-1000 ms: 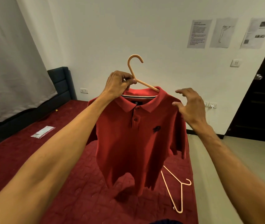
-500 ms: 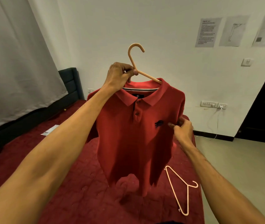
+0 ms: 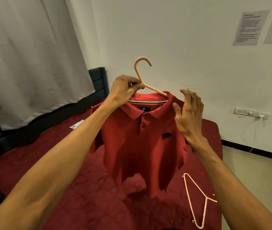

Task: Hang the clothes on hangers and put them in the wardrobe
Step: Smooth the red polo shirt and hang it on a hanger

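A red polo shirt (image 3: 140, 146) hangs in the air on a peach plastic hanger (image 3: 140, 70), above the bed. My left hand (image 3: 125, 88) pinches the hanger at the base of its hook and holds the shirt up. My right hand (image 3: 190, 113) hovers in front of the shirt's right shoulder with loosely spread fingers and holds nothing. The hanger's right arm runs into the collar; the rest of it is hidden inside the shirt. No wardrobe is in view.
A second peach hanger (image 3: 198, 201) lies on the dark red bedspread (image 3: 82, 196) near its right edge. A white packet (image 3: 77, 125) lies further back on the bed. Grey curtain (image 3: 24, 55) on the left, white wall with a socket (image 3: 251, 112) and papers behind.
My right hand has let go of the shirt's chest area and risen to the right shoulder, fingers now spread. My left hand keeps its hold on the hanger. The view has turned left.
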